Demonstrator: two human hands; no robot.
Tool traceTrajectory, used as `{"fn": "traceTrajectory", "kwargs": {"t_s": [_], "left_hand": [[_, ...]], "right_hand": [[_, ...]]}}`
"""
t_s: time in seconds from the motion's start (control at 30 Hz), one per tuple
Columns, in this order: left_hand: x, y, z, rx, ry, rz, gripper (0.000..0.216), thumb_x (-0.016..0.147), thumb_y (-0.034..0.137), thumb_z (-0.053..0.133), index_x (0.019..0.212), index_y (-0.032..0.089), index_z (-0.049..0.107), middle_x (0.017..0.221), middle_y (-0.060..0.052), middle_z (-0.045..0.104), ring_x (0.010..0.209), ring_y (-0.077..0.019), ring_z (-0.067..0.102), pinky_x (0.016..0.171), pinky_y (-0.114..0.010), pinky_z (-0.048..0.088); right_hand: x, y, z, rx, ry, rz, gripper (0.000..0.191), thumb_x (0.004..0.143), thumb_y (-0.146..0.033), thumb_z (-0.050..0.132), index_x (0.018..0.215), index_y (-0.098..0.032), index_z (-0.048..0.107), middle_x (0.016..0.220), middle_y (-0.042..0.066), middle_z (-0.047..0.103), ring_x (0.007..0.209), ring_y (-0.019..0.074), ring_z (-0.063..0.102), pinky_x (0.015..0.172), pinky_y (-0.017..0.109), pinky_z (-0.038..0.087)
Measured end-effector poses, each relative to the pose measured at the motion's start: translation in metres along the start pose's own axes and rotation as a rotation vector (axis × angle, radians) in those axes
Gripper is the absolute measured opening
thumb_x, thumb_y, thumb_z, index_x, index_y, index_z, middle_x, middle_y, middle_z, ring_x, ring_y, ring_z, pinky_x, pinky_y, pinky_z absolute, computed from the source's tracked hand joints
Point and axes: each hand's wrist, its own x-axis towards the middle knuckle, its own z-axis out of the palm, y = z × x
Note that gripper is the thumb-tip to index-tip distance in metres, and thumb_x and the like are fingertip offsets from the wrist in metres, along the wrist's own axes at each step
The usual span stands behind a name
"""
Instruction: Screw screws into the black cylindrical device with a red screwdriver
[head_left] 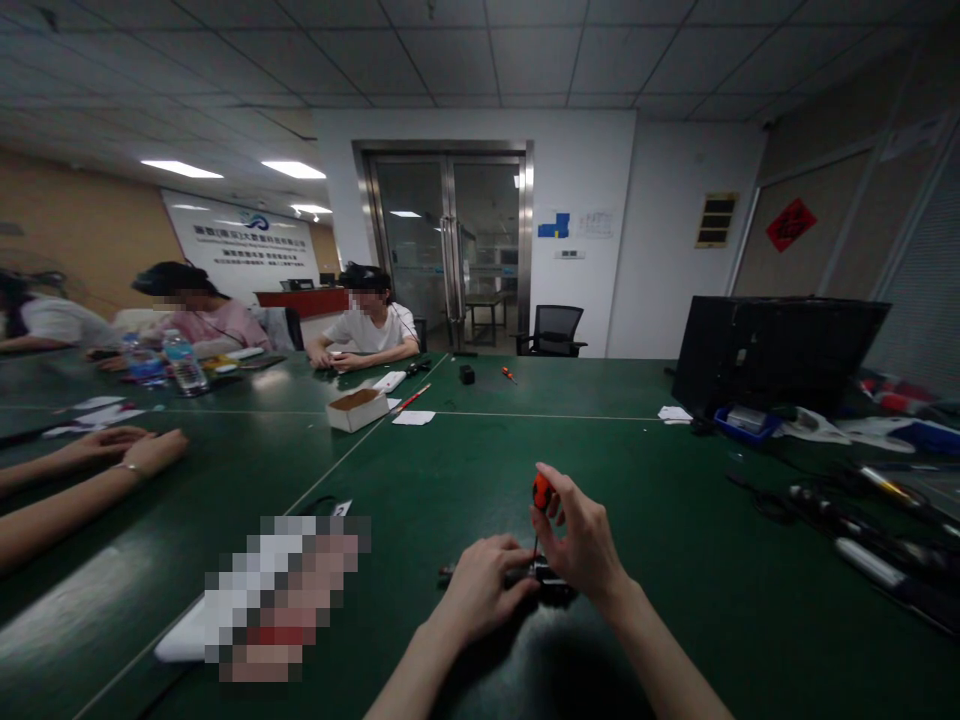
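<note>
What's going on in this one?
A person at a green table is working with a screwdriver. The right hand grips its orange-and-black handle, the shaft pointing down at a small dark object, which the left hand rests on. Whether the tip is seated is too small to tell. Another orange-handled tool lies farther across.

1. On the wide white wall panel (236, 248) with a blue swirl logo (255, 219), we make out 大数据科技有限公司 ending the large dark line; the smaller lines below we cannot read.
2. On the red diamond-shaped paper sign (791, 225) at right, we read 福.
3. On the small white rectangular tag (342, 509), we see a dark mark, too blurred to confirm.
4. On the white wall-mounted paper sheet (596, 223), we find print too small.
</note>
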Motion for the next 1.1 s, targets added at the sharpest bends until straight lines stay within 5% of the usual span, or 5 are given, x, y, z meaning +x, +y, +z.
{"fn": "traceTrajectory", "kwargs": {"t_s": [1.1], "left_hand": [[-0.0003, 0.0039, -0.0031, -0.011, -0.003, -0.003, 0.015, 0.094, 0.032, 0.065, 0.102, 0.026, 0.077, 0.108, -0.005, 0.071, 0.101, -0.0255, 0.066, 0.089, -0.033, 0.047]], "right_hand": [[-0.0027, 0.0015, 0.0042, -0.032, -0.001, -0.008, 0.043, 0.098, -0.022, 0.050, 0.141, -0.020, 0.044, 0.082, 0.000, 0.063, 0.059, 0.0134, 0.058, 0.055, 0.023, 0.050]]}}
